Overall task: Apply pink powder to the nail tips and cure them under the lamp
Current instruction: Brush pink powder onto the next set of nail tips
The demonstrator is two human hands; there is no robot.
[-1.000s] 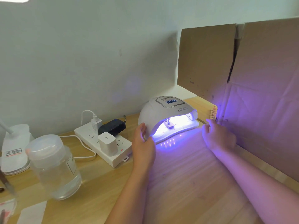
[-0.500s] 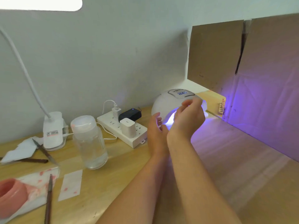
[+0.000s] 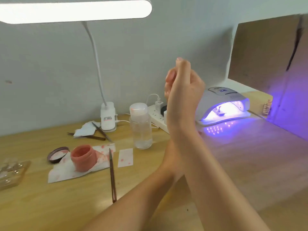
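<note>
Curing step: nail tips [image 3: 219, 112] glow under my lamp [image 3: 224, 106]; right hand [image 3: 184, 90] loosely curled, empty, left hand hidden; next, probably the brush [image 3: 112, 174].

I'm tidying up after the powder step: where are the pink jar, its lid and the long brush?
Pink jar [image 3: 83, 158], head view, its side wall.
Lid [image 3: 57, 154], head view, its dark rim.
Brush [image 3: 112, 172], head view, mid-handle.

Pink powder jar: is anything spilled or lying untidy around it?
Yes. The pink powder jar stands open on a white tissue that is spotted with pink. Its lid lies apart to the left, and the small paper slip to the right also carries pink specks.
</note>
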